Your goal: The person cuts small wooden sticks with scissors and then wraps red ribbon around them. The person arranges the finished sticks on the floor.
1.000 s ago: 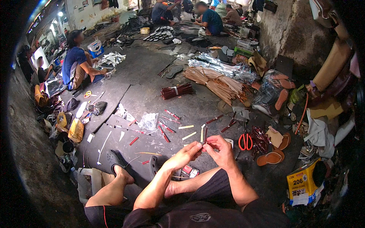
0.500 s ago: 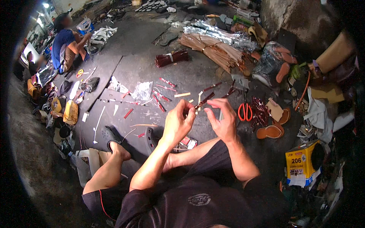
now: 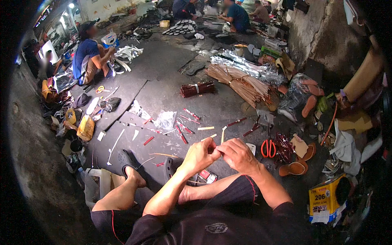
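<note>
My left hand (image 3: 201, 156) and my right hand (image 3: 240, 155) meet fingertip to fingertip above my lap, both pinched together. A thin pale strip (image 3: 223, 134) sticks up from between the fingertips; how it is gripped is hidden by the fingers. On the dark floor (image 3: 163, 92) just beyond the hands lie several short red and pale strips (image 3: 182, 132). My bare left foot (image 3: 132, 175) rests by a black sandal (image 3: 123, 157).
Red-handled scissors (image 3: 268, 148) and brown sandals (image 3: 294, 167) lie to the right. Farther off are a dark red bundle (image 3: 198, 88), a pile of tan strips (image 3: 245, 85) and a clear bag (image 3: 165, 120). A yellow box (image 3: 326, 200) stands at lower right. A person (image 3: 87, 57) sits at left.
My hands have closed together; the right hand, apart from the left before, now touches it. The view has tilted up again, showing more of the far floor.
</note>
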`<action>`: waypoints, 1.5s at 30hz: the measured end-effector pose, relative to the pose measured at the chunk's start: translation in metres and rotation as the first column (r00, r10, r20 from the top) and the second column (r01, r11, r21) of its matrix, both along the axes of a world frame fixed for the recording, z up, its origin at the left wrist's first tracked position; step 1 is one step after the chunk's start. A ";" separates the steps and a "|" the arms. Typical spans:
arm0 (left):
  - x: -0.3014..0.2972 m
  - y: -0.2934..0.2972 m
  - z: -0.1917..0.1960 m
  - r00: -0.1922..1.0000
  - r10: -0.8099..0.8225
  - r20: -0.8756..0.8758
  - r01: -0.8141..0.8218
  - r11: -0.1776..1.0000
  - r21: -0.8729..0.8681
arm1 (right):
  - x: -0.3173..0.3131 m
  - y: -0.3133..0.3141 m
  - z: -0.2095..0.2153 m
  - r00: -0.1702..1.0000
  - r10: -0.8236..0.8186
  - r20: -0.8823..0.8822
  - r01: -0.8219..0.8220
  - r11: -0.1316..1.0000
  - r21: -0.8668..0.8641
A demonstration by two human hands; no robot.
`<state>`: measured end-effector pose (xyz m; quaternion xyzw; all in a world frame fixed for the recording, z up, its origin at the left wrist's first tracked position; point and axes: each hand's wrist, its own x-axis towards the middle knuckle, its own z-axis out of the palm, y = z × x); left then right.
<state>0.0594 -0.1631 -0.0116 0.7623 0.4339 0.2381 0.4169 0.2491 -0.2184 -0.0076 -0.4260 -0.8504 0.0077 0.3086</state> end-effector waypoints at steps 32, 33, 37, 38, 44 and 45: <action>-0.014 0.030 -0.059 0.958 -0.239 0.157 0.280 0.895 -0.347 | -0.008 0.014 -0.046 0.943 -0.203 -0.262 0.170 0.975 -0.145; -0.013 0.030 -0.060 0.953 -0.201 0.227 0.274 0.892 -0.359 | -0.007 0.014 -0.045 0.923 -0.212 -0.320 0.160 0.970 -0.180; -0.001 0.020 -0.043 0.961 -0.039 0.272 0.098 0.974 -0.205 | 0.001 0.022 -0.038 0.871 -0.334 -0.361 0.270 0.938 -0.217; 0.001 0.013 -0.031 0.965 0.045 0.259 -0.030 0.997 -0.065 | 0.002 0.027 -0.035 0.832 -0.319 -0.453 0.283 0.948 -0.147; 0.015 0.002 -0.027 0.962 0.095 0.256 -0.212 0.850 0.481 | -0.007 0.017 -0.021 0.271 -0.388 -0.881 -0.077 0.904 -0.421; 0.015 0.001 -0.033 0.971 0.083 0.223 -0.191 0.834 0.518 | -0.012 0.017 -0.022 0.245 -0.401 -0.883 -0.107 0.894 -0.436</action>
